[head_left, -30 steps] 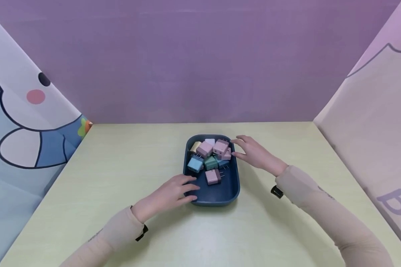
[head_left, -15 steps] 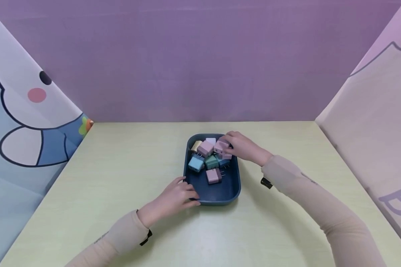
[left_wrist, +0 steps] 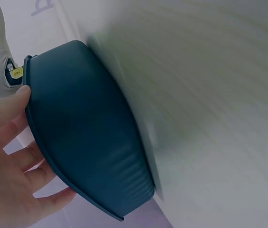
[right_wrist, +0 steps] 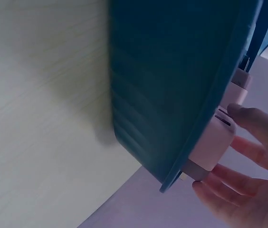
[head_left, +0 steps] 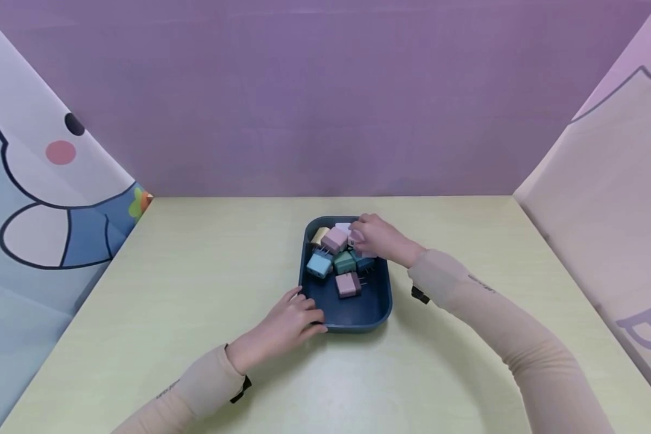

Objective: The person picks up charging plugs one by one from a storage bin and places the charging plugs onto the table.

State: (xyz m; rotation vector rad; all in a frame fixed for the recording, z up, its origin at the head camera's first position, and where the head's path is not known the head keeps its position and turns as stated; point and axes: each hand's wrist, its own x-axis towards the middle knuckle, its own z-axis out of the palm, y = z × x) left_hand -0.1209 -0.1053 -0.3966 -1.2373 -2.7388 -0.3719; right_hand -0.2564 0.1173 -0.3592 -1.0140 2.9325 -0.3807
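Observation:
A dark blue tray (head_left: 358, 329) holds several plug-in chargers, heaped toward its far end. My left hand (head_left: 284, 328) grips the tray's near left rim; in the left wrist view the thumb lies on the outer wall (left_wrist: 81, 109) side and the fingers reach over the edge. At the far right side, my right hand (head_left: 384, 240) pinches a pink charger (right_wrist: 215, 142) between thumb and fingers, just over the rim. Around it lie another pink charger (head_left: 334, 240), a green one (head_left: 344, 262) and a light blue one (head_left: 320, 264). My right hand partly hides the pile.
A pink charger with a dark plug end (head_left: 348, 285) lies nearer the tray's middle, prongs pointing right. The tray stands on a pale wooden table (head_left: 206, 259). A purple backdrop (head_left: 325, 102) rises behind it, with printed cloths at both sides.
My right hand has moved left over the tray's rim and taken hold of the pink charger. My left hand has closed on the near left rim.

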